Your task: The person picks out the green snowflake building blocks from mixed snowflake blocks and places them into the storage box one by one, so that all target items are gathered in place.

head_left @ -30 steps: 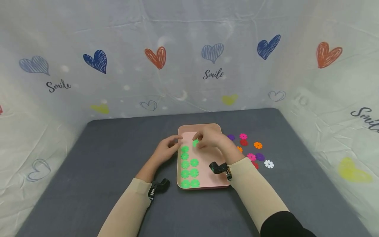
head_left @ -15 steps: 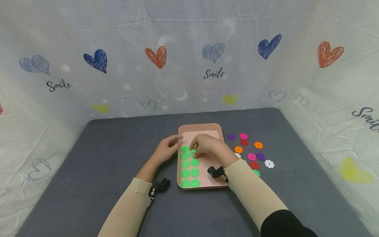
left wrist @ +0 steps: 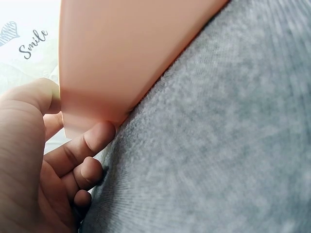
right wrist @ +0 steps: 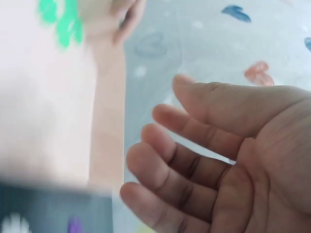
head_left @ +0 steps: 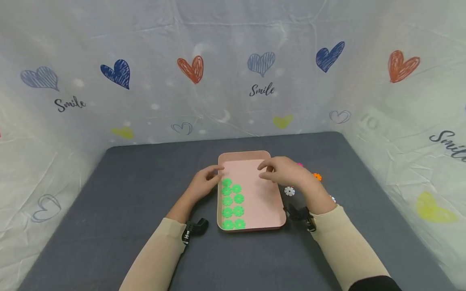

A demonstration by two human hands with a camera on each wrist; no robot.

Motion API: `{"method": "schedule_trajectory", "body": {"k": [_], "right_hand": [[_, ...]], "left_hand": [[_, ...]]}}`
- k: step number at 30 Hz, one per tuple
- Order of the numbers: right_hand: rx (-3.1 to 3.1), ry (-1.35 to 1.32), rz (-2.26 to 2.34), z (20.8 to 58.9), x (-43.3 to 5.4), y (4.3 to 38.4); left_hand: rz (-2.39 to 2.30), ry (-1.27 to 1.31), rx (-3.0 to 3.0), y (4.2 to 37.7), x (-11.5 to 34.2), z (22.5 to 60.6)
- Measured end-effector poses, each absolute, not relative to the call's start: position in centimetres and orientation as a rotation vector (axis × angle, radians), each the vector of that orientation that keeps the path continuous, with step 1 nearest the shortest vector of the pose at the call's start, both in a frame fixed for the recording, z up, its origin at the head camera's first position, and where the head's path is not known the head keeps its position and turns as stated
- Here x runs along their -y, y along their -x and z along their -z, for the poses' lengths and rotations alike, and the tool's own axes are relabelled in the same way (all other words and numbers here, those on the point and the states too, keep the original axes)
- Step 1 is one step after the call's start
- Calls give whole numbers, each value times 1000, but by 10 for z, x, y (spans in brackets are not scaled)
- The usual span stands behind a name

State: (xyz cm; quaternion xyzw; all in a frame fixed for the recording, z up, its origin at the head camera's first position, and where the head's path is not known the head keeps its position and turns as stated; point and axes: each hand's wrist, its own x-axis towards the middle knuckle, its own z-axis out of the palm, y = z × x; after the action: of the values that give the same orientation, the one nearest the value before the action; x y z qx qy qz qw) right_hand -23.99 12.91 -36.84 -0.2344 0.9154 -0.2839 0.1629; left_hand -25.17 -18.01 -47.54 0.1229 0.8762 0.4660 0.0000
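Note:
A pink rectangular tray (head_left: 260,202) lies on the table. Along its left side, green flower-shaped discs (head_left: 238,198) form two columns. My left hand (head_left: 203,182) holds the tray's left edge; in the left wrist view, the thumb is at the rim and fingertips (left wrist: 101,136) press the outer wall low down. My right hand (head_left: 285,171) is over the tray's right rim with nothing in it. Its fingers (right wrist: 150,165) are spread and loosely bent in the right wrist view, thumb apart from them.
Right of the tray are loose flower discs, among them a white one (head_left: 289,191) and an orange one (head_left: 318,177); my right hand and forearm hide others. The grey table (head_left: 153,178) meets a curtain (head_left: 222,32) printed with hearts at its back.
My right hand has let go of a green flower disc at the top of the right-hand column, then moved right, its fingers parting. The left hand has stayed at the tray's edge.

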Motion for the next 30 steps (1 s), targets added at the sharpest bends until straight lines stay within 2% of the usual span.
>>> {"method": "schedule_trajectory", "body": {"k": [7, 13, 18, 30], "right_hand": [[-2672, 628, 701, 375, -193, 213], [-2639, 470, 526, 393, -226, 187], [-2680, 344, 533, 408, -236, 174], [-2604, 450, 634, 414, -233, 176]], "left_hand": [[-1451, -386, -2769, 253, 181, 476], [-1445, -384, -2772, 253, 182, 477], [-1435, -383, -2769, 253, 180, 477], [-1467, -390, -2764, 254, 181, 479]]}}
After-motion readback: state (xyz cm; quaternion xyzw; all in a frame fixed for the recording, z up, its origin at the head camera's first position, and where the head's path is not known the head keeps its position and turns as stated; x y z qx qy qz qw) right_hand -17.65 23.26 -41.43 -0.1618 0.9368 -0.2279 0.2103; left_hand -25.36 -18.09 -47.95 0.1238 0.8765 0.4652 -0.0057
